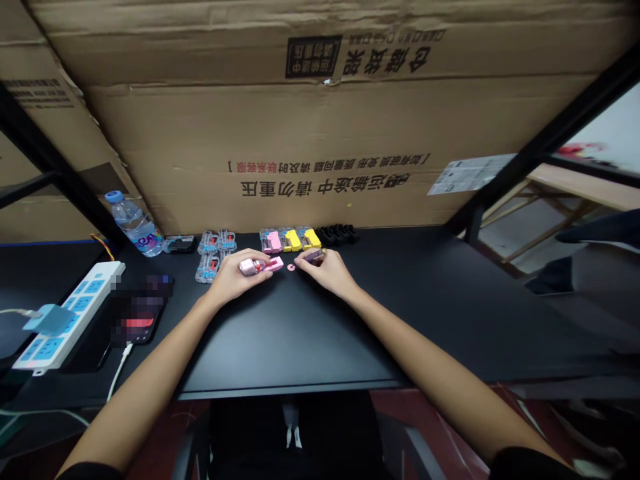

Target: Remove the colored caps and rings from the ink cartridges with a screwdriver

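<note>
My left hand (pixel 237 277) is closed around a small pink-and-clear plastic device (pixel 273 265), its pink end pointing right. My right hand (pixel 327 270), fingers pinched, grips a small dark object (pixel 314 256) with a yellowish end; its kind is too small to make out. A little pink round piece (pixel 291 267) appears between the two hands, and I cannot tell whether it lies on the table or touches the fingers of the right hand. Just behind the hands stand similar clear devices, one with a pink part (pixel 273 241) and two with yellow parts (pixel 311 237).
Several clear devices (pixel 207 269) sit left of my left hand. Black pieces (pixel 337 234) line the cardboard wall (pixel 300 127). On the left are a water bottle (pixel 134 223), a power strip (pixel 75 313) and a phone (pixel 145 313) with a white cable. The black table (pixel 300 347) ends near my body.
</note>
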The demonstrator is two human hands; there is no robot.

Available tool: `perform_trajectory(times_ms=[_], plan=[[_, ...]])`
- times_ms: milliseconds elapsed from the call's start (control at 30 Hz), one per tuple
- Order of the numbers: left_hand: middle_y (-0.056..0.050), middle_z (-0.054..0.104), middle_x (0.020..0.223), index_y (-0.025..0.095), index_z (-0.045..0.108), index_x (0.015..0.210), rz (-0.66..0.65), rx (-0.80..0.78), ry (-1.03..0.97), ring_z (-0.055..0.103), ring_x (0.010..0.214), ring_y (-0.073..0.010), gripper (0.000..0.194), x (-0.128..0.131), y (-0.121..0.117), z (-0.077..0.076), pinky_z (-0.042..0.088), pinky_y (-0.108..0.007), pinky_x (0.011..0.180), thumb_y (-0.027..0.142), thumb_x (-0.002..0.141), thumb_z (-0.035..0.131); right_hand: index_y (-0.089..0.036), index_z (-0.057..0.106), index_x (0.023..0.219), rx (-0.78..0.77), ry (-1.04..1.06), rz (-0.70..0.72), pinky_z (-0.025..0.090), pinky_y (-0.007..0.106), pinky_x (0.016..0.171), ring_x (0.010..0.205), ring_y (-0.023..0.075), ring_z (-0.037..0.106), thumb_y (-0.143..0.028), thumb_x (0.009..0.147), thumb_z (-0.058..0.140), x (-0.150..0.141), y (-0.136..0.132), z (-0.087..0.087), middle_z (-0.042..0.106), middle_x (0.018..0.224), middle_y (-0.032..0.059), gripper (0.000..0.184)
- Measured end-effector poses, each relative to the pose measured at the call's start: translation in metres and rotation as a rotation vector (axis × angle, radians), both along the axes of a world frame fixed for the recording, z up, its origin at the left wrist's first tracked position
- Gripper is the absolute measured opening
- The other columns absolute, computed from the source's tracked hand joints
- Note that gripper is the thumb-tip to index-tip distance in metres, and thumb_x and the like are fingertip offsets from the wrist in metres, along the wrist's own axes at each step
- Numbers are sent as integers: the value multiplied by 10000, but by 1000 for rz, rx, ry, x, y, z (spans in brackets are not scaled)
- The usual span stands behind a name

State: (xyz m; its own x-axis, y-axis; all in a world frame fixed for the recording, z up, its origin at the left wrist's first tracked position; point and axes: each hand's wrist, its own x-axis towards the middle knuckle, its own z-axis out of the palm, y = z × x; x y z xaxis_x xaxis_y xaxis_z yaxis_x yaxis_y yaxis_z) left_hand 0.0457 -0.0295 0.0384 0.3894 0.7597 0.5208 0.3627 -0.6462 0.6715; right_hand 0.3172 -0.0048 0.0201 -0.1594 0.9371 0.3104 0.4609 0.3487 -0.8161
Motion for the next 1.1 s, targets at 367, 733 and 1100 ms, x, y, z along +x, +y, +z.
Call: perform_trajectory(times_ms=[367, 733, 1100], plan=[[-48, 837, 1089, 224, 786, 1129, -26, -154, 112, 791, 925, -223, 353, 4, -2, -14, 593, -325, 855, 433, 853, 854, -203, 781, 882, -199, 307, 310, 631, 375, 768, 724, 217, 744, -560, 892, 750, -21, -28, 26, 784, 784, 56, 359], [-44, 840, 1113, 247, 800, 1121, -35, -132, 116, 800, 949, -229, 297, 6, -3, -15, 586, -319, 884, 410, 873, 825, -205, 714, 815, -159, 253, 323, 599, 370, 840, 780, 214, 733, -500, 961, 675, -25, -25, 15, 759, 783, 45, 332], [-41, 839, 1124, 255, 798, 1123, -44, -140, 134, 799, 986, -237, 295, 7, -4, -13, 581, -327, 893, 442, 894, 805, -223, 726, 896, -99, 132, 392, 578, 363, 819, 821, 219, 717, -446, 1003, 603, -28, -29, 21, 749, 818, 34, 276]])
